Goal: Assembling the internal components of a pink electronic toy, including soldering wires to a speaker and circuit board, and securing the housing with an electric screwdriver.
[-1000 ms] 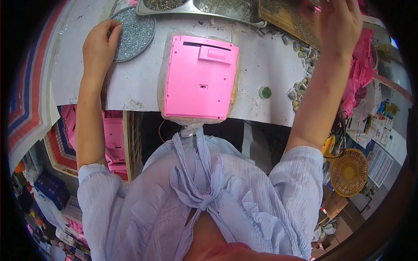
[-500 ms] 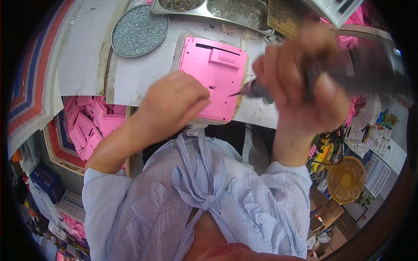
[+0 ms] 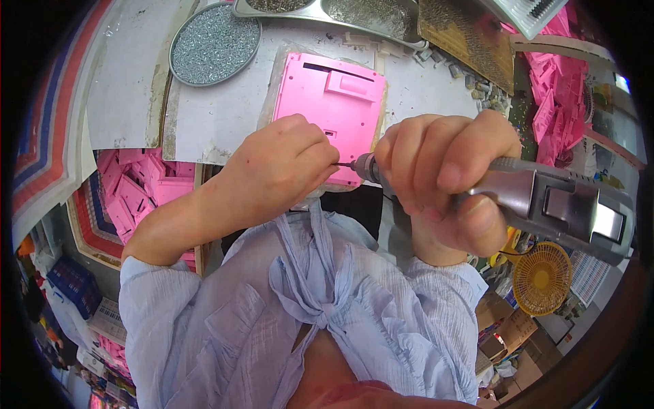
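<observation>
The left hand (image 3: 287, 160) hides the lower left of the pink panel (image 3: 334, 110); whatever it may pinch beside the bit (image 3: 345, 164) is too small to tell; the right hand (image 3: 446, 174) covers part of the screwdriver (image 3: 562, 208); the top edge cuts off the metal tray (image 3: 318, 13).

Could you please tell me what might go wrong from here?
The right hand holds the screwdriver with its bit right by the fingers of the left hand, so a slip could nick one. The bit also sits over the pink panel, which it might scratch.
</observation>
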{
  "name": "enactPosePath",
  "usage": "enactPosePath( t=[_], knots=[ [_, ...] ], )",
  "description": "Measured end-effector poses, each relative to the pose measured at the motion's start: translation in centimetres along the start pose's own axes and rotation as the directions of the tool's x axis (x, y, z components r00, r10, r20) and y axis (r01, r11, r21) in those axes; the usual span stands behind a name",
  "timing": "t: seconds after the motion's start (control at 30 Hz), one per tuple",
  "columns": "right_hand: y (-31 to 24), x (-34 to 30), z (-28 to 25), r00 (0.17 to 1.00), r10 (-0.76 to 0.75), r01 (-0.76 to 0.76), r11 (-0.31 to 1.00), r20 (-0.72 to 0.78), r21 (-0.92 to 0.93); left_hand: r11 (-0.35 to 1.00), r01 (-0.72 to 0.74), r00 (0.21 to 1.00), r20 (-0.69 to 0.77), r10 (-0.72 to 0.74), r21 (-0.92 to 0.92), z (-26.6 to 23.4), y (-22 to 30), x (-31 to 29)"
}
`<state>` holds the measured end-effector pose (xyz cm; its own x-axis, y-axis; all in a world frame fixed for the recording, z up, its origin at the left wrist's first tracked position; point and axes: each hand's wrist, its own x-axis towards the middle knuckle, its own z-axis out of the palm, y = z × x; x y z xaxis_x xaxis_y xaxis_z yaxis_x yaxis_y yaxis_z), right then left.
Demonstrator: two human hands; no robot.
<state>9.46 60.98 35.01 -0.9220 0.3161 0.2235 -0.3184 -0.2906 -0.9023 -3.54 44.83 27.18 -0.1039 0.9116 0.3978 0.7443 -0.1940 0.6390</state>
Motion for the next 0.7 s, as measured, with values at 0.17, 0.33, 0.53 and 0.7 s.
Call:
enactPosePath(
  t=[0.17,0.33,0.53,0.7],
  knots=[
    [-0.1,-0.7,-0.1,0.999,0.030,-0.031,0.999,-0.045,-0.031,0.995,0.053,0.997,0.065,-0.048,-0.082,-1.0,-0.2,0.4],
    [0.4,-4.1,-1.9,0.999,-0.004,0.003,1.000,-0.046,-0.006,0.849,0.393,0.917,0.091,-0.387,-0.353,-2.4,-2.8,0.1],
    [1.2,-6.2,-1.5,0.997,-0.027,0.012,0.982,-0.075,-0.189,0.996,-0.086,0.996,-0.031,0.087,0.009,1.8,-3.3,0.4],
    [2.9,-6.4,-2.0,0.995,-0.064,0.083,0.950,0.073,-0.300,0.998,-0.066,0.998,-0.015,0.066,0.005,2.5,-3.3,0.0]
  ],
)
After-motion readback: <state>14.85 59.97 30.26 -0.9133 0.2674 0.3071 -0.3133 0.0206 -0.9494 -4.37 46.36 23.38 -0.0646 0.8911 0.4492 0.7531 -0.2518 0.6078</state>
